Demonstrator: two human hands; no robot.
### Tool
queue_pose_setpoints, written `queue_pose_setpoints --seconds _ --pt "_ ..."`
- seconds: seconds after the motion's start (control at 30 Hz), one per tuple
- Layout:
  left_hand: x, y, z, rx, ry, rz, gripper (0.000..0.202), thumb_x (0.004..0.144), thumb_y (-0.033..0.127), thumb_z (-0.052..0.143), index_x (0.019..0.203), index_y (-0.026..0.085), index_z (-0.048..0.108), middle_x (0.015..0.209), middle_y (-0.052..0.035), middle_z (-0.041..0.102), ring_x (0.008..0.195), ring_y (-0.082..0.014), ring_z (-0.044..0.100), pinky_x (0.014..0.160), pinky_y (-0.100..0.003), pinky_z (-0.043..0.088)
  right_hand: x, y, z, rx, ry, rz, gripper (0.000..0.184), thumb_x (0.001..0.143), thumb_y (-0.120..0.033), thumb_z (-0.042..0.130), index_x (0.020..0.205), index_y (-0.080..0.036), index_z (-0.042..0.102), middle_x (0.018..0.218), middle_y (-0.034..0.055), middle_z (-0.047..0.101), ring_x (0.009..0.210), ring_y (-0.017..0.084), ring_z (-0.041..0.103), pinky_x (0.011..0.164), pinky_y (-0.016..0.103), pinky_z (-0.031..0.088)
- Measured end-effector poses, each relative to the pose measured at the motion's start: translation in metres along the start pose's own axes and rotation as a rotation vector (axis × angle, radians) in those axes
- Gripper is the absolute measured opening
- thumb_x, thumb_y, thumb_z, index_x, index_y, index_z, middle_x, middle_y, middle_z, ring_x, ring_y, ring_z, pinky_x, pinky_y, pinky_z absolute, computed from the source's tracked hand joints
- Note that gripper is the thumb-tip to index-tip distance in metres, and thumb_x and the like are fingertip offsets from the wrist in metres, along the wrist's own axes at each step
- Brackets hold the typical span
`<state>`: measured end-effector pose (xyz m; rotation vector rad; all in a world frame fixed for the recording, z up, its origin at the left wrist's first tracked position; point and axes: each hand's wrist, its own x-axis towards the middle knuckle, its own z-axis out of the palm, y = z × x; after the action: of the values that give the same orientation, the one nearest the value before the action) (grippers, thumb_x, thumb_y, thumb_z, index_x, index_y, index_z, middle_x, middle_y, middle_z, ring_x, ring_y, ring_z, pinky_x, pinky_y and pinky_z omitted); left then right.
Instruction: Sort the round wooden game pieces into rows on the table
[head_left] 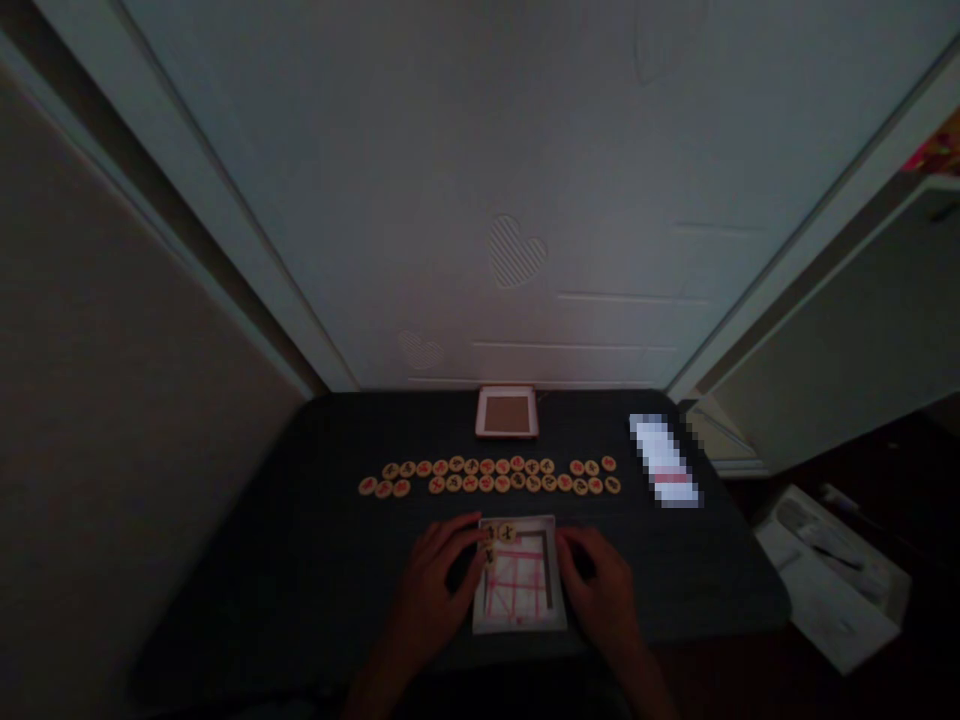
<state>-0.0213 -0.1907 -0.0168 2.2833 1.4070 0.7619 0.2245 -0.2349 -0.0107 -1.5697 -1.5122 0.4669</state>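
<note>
A small open white box (520, 628) lies on the table in front of me. Its floor shows a sheet with pink-red grid lines. Several round xiangqi pieces with dark characters, one of them this piece (508, 533), are in its far left corner. My left hand (439, 565) reaches over the box's left wall, thumb and fingers closed around a xiangqi piece (489, 554) in that corner; the exact contact is dim. On the opposite side, my right hand (600, 570) has its curled fingers against the right wall, gripping the box.
Beyond the box, xiangqi pieces (487, 483) with red or dark characters form two rows across the dark table (300, 560). A pink-rimmed box lid or tray (507, 388) lies near the wall. At right is a blurred-out bright object (664, 460); a white container (840, 580) stands beyond the table.
</note>
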Motion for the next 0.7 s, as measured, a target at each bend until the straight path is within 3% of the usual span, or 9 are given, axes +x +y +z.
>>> queue_pose_setpoints --seconds 0.3,0.7 --pt "0.0015 0.0027 0.0 0.002 0.038 0.006 0.021 0.097 0.03 0.056 0.114 0.03 0.068 0.13 -0.0038 0.066 0.118 -0.0249 0.062 0.102 -0.049 0.05 -0.0001 -0.0017 -0.0011 0.006 -0.021 0.036 0.019 0.096 -0.03 0.055 0.099 -0.023 0.073 0.091 0.0044 0.075 0.083 0.019 0.07 0.077 0.029 0.054" --pt "-0.0019 -0.0001 0.0009 -0.073 0.075 -0.002 0.02 0.098 0.028 0.055 0.114 0.03 0.067 0.127 -0.003 0.066 0.119 -0.0224 0.061 0.105 -0.048 0.049 -0.0007 0.0036 -0.0003 0.0 -0.031 0.027 0.021 0.096 -0.032 0.055 0.1 -0.023 0.073 0.091 0.0049 0.075 0.083 0.02 0.071 0.078 0.03 0.054"
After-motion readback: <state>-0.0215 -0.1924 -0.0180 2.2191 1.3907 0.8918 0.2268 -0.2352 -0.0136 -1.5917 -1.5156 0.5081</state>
